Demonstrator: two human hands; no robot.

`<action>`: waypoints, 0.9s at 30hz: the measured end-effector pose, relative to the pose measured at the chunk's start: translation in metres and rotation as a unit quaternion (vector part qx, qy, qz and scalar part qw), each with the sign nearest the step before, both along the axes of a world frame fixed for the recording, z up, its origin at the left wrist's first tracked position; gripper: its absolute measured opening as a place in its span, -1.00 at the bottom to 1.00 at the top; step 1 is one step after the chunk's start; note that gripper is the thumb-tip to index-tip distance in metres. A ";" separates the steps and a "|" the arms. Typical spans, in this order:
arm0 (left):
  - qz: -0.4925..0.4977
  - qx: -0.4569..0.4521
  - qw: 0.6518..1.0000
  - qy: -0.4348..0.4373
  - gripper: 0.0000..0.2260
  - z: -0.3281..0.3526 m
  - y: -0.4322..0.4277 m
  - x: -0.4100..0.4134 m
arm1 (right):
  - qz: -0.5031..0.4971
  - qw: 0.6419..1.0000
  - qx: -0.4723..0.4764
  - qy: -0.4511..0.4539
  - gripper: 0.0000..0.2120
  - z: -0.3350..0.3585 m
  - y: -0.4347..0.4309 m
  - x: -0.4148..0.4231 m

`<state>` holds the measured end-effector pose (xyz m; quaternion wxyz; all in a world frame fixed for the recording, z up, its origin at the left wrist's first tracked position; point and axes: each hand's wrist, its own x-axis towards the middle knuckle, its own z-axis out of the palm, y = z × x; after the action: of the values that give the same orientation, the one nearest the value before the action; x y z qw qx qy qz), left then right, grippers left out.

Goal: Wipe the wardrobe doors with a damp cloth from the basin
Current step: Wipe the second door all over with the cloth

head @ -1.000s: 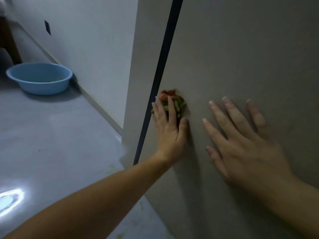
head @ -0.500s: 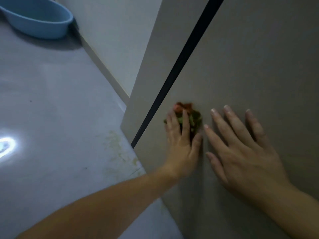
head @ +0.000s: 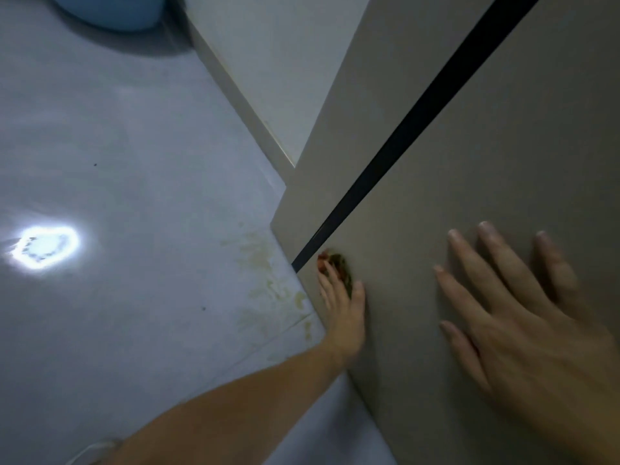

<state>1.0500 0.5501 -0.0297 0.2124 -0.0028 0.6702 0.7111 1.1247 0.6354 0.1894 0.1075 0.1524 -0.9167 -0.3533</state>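
Wiping appears unfinished: the left hand (head: 342, 310) presses the cloth (head: 341, 263) flat-fingered, low on the wardrobe door (head: 469, 162); the right hand (head: 523, 330) rests spread, empty.

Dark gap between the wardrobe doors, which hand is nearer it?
Left. The left hand presses the cloth right beside the gap; the right hand rests flat farther along the door.

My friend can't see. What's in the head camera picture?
A left hand presses a red-and-green cloth low on a beige wardrobe door, beside its dark gap. The right hand rests flat on the same door; a blue basin sits on the floor.
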 end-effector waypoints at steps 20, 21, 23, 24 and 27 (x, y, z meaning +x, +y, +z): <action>0.060 -0.064 0.996 0.027 -0.54 -0.074 0.025 0.045 | -0.006 0.997 0.023 -0.075 -0.49 -0.036 -0.011 -0.026; 0.080 -0.042 0.996 0.004 -0.53 -0.073 0.025 0.027 | -0.011 0.997 0.025 -0.075 -0.49 -0.036 -0.011 -0.024; 0.110 -0.047 0.992 -0.038 -0.45 -0.065 0.019 0.015 | -0.020 0.997 0.025 -0.072 -0.48 -0.033 -0.009 -0.018; 0.089 -0.044 0.995 -0.011 -0.43 -0.057 0.021 0.025 | -0.022 0.997 0.024 -0.069 -0.49 -0.031 -0.007 -0.011; 0.025 -0.080 0.992 0.094 -0.42 -0.048 0.035 0.092 | -0.027 0.998 0.011 -0.050 -0.51 -0.021 0.004 0.019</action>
<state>1.1417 0.5851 -0.0777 0.1298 0.0300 0.7417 0.6573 1.1432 0.6395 0.1686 0.0504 0.1458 -0.9209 -0.3580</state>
